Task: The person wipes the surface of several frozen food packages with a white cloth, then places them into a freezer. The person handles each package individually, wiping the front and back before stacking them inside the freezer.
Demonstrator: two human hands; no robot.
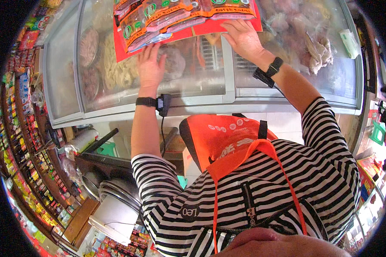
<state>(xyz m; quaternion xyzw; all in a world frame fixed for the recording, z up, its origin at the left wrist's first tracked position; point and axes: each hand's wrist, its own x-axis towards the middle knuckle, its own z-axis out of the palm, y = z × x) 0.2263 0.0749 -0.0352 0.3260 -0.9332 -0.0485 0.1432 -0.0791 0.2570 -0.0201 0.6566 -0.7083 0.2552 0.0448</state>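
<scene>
Packets of food in clear and orange plastic [167, 19] lie in an overlapping pile on a flat red sheet [120, 48]. The sheet rests on the sliding glass top of a chest freezer [230, 64]. At the sheet's near edge, the fingertips of my left hand [150, 69] touch the lower packets, thumb spread to the side. My right hand [246, 40] lies over the sheet's near right edge, fingers against the packets and thumb apart. Neither hand appears closed around anything. Both wrists wear black straps with small devices. The pile's far side is cut off by the picture's top.
Under the glass are bagged frozen foods [283, 25] and a pale heap [119, 64]. A small pale green packet [350, 43] sits at the freezer's right rim. Shelves of packaged goods [29, 154] line the left. A dark cart or stand [106, 167] is beside my left arm.
</scene>
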